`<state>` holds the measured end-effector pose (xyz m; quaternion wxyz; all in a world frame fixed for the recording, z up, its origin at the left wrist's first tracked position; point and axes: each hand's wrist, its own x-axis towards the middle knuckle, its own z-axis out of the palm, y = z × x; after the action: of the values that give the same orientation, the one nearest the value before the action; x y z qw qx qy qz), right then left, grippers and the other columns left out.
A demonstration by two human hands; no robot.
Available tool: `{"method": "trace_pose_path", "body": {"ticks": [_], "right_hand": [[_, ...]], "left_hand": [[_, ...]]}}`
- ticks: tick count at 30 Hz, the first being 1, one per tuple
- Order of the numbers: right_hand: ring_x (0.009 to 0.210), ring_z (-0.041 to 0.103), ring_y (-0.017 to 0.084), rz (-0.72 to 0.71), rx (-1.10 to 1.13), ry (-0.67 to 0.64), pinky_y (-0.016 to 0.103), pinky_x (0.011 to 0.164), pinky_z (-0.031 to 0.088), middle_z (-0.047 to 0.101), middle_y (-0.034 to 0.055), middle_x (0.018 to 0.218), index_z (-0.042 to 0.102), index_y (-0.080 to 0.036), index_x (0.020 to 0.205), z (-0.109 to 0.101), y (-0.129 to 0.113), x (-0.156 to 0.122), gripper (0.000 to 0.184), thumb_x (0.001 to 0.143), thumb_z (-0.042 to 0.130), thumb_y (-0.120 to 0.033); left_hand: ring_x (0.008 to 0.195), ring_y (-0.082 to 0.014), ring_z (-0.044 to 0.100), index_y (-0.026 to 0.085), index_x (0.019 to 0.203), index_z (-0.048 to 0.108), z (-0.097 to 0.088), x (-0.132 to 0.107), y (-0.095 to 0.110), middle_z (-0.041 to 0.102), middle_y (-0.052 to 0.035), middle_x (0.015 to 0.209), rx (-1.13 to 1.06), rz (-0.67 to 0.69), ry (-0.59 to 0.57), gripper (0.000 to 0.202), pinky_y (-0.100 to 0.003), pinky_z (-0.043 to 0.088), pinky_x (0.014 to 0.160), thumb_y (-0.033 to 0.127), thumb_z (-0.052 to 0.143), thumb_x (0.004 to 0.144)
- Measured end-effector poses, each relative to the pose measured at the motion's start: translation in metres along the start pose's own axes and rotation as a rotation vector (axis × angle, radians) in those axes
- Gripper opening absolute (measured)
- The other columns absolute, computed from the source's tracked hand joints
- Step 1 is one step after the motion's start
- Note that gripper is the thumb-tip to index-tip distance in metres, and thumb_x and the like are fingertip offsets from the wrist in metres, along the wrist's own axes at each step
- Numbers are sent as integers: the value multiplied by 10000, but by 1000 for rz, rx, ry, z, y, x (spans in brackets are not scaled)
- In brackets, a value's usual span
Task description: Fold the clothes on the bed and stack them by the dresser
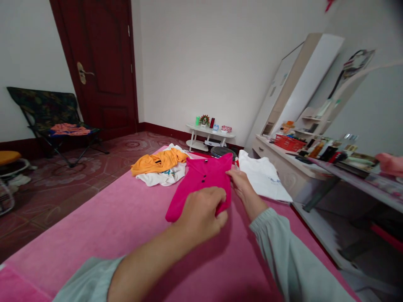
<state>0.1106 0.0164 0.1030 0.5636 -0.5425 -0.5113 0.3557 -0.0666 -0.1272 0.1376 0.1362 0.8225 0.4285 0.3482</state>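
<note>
A magenta shirt (pixel 201 174) with a few dark buttons down its front is folded into a narrow shape in front of me. My left hand (pixel 203 212) reaches across its near part, fingers curled and the thumb below, with magenta cloth showing between them; the fingertips are partly hidden. At the shirt's right side, my right hand (pixel 244 186) pinches the edge near the top. To the left lies a crumpled orange garment (pixel 160 161) on top of a white printed one (pixel 163 178). A folded white shirt (pixel 262 174) with small blue print lies right of my right hand.
Everything lies on a pink-covered bed (pixel 119 222). A dresser (pixel 283 163) with a red basket (pixel 289 142) and bottles stands along the right. Beyond the bed are a small white shelf table (pixel 198 138) and, far left, a camouflage folding chair (pixel 53 109) holding cloth.
</note>
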Motion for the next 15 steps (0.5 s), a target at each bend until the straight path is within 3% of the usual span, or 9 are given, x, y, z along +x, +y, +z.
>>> {"method": "trace_pose_path", "body": {"ticks": [3, 6, 8, 11, 13, 15], "right_hand": [[433, 565, 158, 96, 12, 45, 291, 462, 500, 594, 14, 482, 574, -174, 617, -37, 52, -34, 94, 560, 582, -249], [611, 645, 193, 62, -9, 187, 349, 598, 549, 678, 61, 704, 611, -170, 772, -62, 91, -55, 230, 561, 603, -260], [737, 657, 215, -63, -135, 234, 396, 713, 547, 690, 87, 847, 630, -162, 871, -67, 100, -58, 299, 599, 589, -278], [887, 632, 225, -297, -373, 147, 418, 859, 498, 678, 98, 943, 660, -164, 886, -57, 88, -53, 266, 669, 530, -247], [928, 617, 217, -417, -454, 63, 406, 900, 472, 677, 85, 936, 671, -180, 825, -43, 72, -49, 216, 700, 497, -209], [920, 616, 206, -482, -499, -13, 388, 905, 462, 686, 69, 906, 673, -189, 788, -26, 57, -45, 210, 716, 476, -172]], "left_hand": [[848, -234, 603, 201, 916, 616, 44, -25, 3, 659, -83, 948, 26, 32, -301, 198, -323, 468, 758, 316, 605, 754], [1119, -333, 529, 138, 1100, 621, 76, -50, 1, 571, -185, 1240, 47, 125, -493, 508, -421, 424, 949, 470, 679, 720], [1188, -353, 486, 127, 1158, 615, 82, -56, 0, 526, -206, 1305, 49, 155, -513, 568, -440, 394, 990, 489, 676, 724], [951, -265, 631, 204, 1041, 691, 72, -48, -4, 695, -103, 1025, -77, 164, -517, 369, -336, 481, 829, 462, 617, 789], [777, -198, 656, 244, 941, 717, 61, -36, -12, 721, -35, 839, -139, 131, -458, 242, -271, 484, 718, 389, 544, 854], [806, -187, 655, 239, 935, 714, 54, -23, -28, 721, -35, 871, -96, 62, -330, 249, -266, 480, 755, 310, 480, 887]]}}
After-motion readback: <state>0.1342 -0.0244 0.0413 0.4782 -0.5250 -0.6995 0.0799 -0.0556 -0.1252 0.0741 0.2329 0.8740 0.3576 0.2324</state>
